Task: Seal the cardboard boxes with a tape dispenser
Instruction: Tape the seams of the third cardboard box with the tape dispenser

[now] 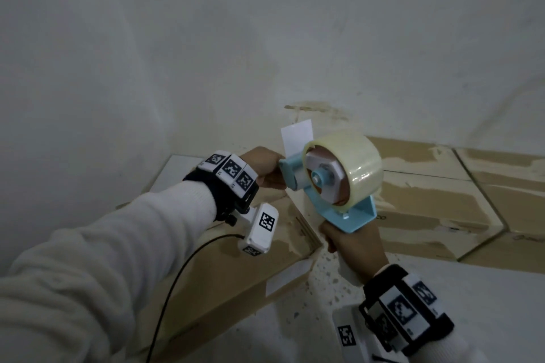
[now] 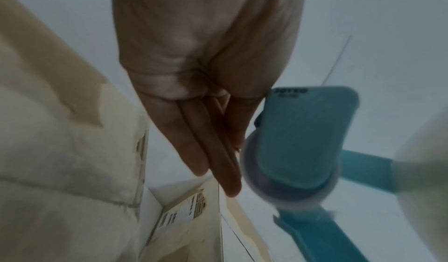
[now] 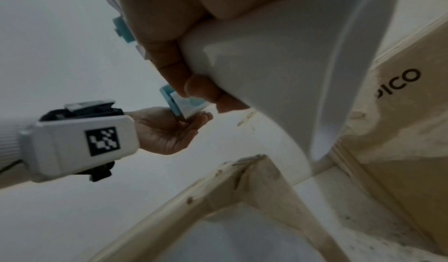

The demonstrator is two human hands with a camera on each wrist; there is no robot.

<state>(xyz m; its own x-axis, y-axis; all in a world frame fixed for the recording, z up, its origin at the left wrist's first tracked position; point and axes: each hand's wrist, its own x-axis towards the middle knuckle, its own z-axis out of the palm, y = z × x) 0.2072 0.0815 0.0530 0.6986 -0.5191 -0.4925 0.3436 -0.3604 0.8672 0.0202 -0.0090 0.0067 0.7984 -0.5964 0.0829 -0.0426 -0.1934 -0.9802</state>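
Note:
My right hand point(image 1: 354, 244) grips the white handle point(image 3: 278, 64) of a light-blue tape dispenser point(image 1: 339, 209) and holds it up in the air, tilted. A roll of clear tape point(image 1: 356, 165) sits on its hub. A white flap point(image 1: 298, 138) sticks up from the front end. My left hand point(image 1: 262, 162) is at that front end, beside the blue guard plate point(image 2: 303, 132). Thumb and straight fingers point(image 2: 206, 151) close together at the roller; the tape end itself is hidden. A cardboard box point(image 1: 236, 268) lies below, under my left wrist.
More flat cardboard boxes point(image 1: 427, 200) with torn surfaces lie at the right against the white wall; one is printed PICO point(image 3: 400, 112). A speckled white floor point(image 1: 324, 277) shows between the boxes. A black cable point(image 1: 182, 268) hangs from my left wrist camera.

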